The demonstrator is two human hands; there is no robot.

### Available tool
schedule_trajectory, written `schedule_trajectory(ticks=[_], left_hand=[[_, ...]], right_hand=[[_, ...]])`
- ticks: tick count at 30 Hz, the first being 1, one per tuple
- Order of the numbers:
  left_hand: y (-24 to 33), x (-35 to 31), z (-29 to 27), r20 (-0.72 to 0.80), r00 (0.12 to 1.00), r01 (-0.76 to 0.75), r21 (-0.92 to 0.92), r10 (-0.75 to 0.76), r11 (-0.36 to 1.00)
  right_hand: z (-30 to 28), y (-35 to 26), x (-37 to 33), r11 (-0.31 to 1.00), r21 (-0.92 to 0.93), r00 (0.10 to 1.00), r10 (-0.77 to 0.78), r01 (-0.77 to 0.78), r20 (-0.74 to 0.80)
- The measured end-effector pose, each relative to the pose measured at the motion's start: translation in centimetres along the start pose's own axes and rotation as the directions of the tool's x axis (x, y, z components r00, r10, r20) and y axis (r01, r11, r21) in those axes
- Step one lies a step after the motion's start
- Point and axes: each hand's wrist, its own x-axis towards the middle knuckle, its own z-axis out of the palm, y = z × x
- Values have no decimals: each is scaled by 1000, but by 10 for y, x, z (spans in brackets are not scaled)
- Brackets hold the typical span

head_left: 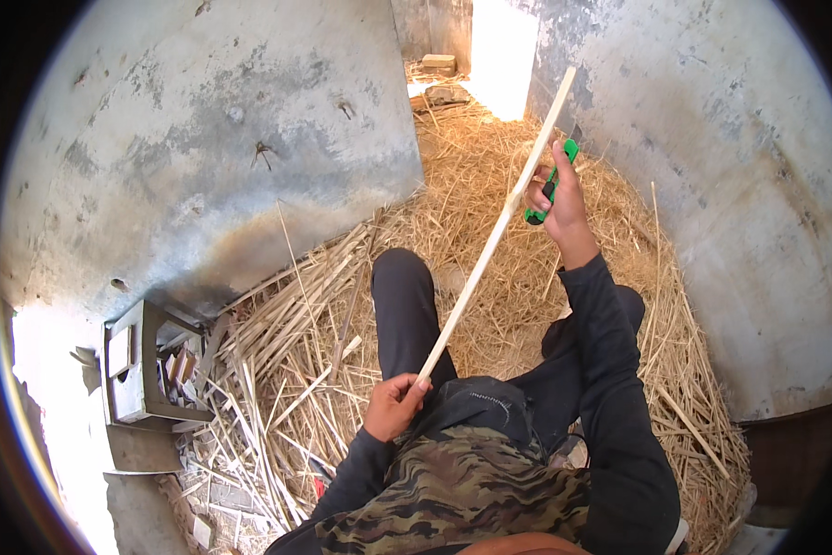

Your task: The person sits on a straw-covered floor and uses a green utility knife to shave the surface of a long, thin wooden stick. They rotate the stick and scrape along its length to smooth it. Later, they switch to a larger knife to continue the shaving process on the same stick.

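Observation:
A long, pale strip of split bamboo or wood (483,263) slants from my lap up toward the bright doorway. Its lower end is pinched between the thumb and fingers of my left hand (394,406), beside my left knee. Farther out, my right hand (561,198) is closed around a green and black utility knife (566,152). The knife lies close alongside the upper part of the strip, just right of a knot in it. Whether its blade is out and touches the strip I cannot tell.
Straw and fine shavings (471,157) cover the floor ahead. Split strips (277,314) pile up on the left. A worn wooden stool (143,370) lies by the left wall. Stained plaster walls (249,111) stand on both sides, with a brick (439,61) near the doorway.

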Motion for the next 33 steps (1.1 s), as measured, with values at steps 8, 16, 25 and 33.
schedule_trajectory(ticks=[8, 16, 25, 33], left_hand=[[-14, 10, -17, -36, 994, 102, 31, -101, 994], [-8, 32, -24, -187, 982, 62, 160, -32, 985], [16, 59, -1, -54, 986, 162, 94, -157, 982], [77, 129, 12, 238, 927, -361, 347, 291, 866]], right_hand=[[-51, -2, 58, 991, -104, 987, 64, -79, -146], [-167, 1, 105, 288, -957, 904, -418, 35, -92], [-53, -2, 70, 884, -453, 983, 164, -113, 76], [-56, 17, 70, 955, -224, 967, 226, -196, 116]])
